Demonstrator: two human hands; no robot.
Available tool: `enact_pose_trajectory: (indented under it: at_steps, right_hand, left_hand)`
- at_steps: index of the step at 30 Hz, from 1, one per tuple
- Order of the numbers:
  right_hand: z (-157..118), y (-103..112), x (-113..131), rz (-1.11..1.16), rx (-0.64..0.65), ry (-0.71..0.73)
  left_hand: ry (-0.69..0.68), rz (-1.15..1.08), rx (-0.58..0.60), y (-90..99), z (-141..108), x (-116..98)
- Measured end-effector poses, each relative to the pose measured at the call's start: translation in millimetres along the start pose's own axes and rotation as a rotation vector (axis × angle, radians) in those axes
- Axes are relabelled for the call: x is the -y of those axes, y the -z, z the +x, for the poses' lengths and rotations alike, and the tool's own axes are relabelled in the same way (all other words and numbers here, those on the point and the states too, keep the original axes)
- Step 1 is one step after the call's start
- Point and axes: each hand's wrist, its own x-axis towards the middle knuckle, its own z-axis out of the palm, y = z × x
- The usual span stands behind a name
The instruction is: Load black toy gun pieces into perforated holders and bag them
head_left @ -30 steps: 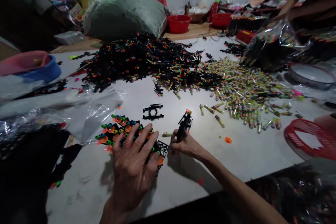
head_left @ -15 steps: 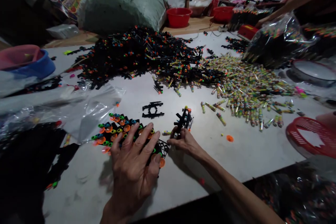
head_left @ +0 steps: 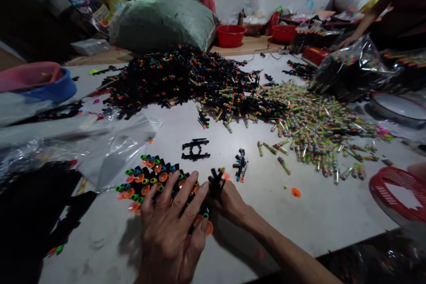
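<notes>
My left hand (head_left: 169, 224) lies spread over a black plastic rack (head_left: 149, 182) set with rows of orange, green and blue tipped pegs, holding it flat on the table. Right beside it, my right hand (head_left: 229, 202) pinches a small black plastic piece (head_left: 217, 182) with an orange tip, just over the rack's right edge. A little farther off, a similar black piece (head_left: 241, 164) lies loose. Two flat black plastic frames (head_left: 195, 149) lie beyond the rack. The rack's lower part is hidden under my fingers.
A large heap of black parts (head_left: 179, 82) and a spread of multicoloured tubes (head_left: 316, 135) cover the table's far side. Plastic bags (head_left: 109, 151) lie left; a red mesh lid (head_left: 397, 193) sits right. A person (head_left: 382, 22) reaches in at far right.
My right hand has moved left and down to the rack's edge, now with a small piece. A black piece lies loose where it was. The view has tilted slightly.
</notes>
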Motion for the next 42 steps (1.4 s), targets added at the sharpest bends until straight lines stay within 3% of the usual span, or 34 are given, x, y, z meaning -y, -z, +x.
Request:
enact_pose_trajectory:
  at_steps: [3, 5, 7, 9, 11, 15, 18, 22, 24, 27, 30, 32, 35, 38, 42]
  right_hand:
    - [3, 3, 4, -0.324, 0.011, 0.123]
    - [19, 23, 5, -0.316, 0.176, 0.149]
    - [48, 56, 6, -0.316, 0.227, 0.075]
    - [87, 89, 9, -0.473, -0.06, -0.103]
    - [127, 109, 16, -0.564, -0.221, -0.18]
    - [182, 103, 31, -0.587, -0.228, -0.195]
    - [193, 92, 35, -0.567, -0.227, -0.202]
    - [163, 98, 26, -0.489, -0.187, -0.22]
    - [127, 99, 17, -0.425, -0.131, -0.237]
    - [57, 83, 4, -0.153, -0.086, -0.231]
    - [4, 65, -2, 0.097, -0.043, -0.095]
    - [-6, 67, 0, -0.006, -0.066, -0.019]
    - [3, 91, 7, -0.438, -0.136, -0.026]
    - [6, 111, 13, -0.736, 0.029, -0.033]
    - [-18, 94, 6, -0.893, 0.184, 0.03]
  left_hand:
    - [0.006, -0.008, -0.006, -0.1, 1, -2]
    - [0.0, -0.005, -0.01, -0.4, 2, -1]
    - [-0.007, -0.004, -0.028, -1.4, 3, 0]
    - [-0.012, -0.002, -0.048, -3.2, 2, 1]
    - [-0.017, 0.009, -0.061, -6.1, 2, 2]
    - [-0.041, 0.098, -0.095, -13.8, -2, 9]
    - [-0.078, 0.105, -0.113, -17.5, -4, 13]
    - [-0.046, 0.085, -0.156, -17.5, -2, 10]
    - [-0.032, 0.091, -0.152, -15.1, 0, 8]
    - [-0.085, 0.097, -0.092, -9.0, 1, 6]
    - [-0.11, 0.09, -0.035, -3.5, 1, 6]
    - [-0.088, 0.08, -0.02, -1.8, 0, 5]
    - [-0.072, 0.064, -0.012, -1.6, 0, 4]
    - [-0.071, 0.05, -0.008, -2.3, 1, 4]
    - [-0.059, 0.038, -0.016, -3.2, 1, 4]
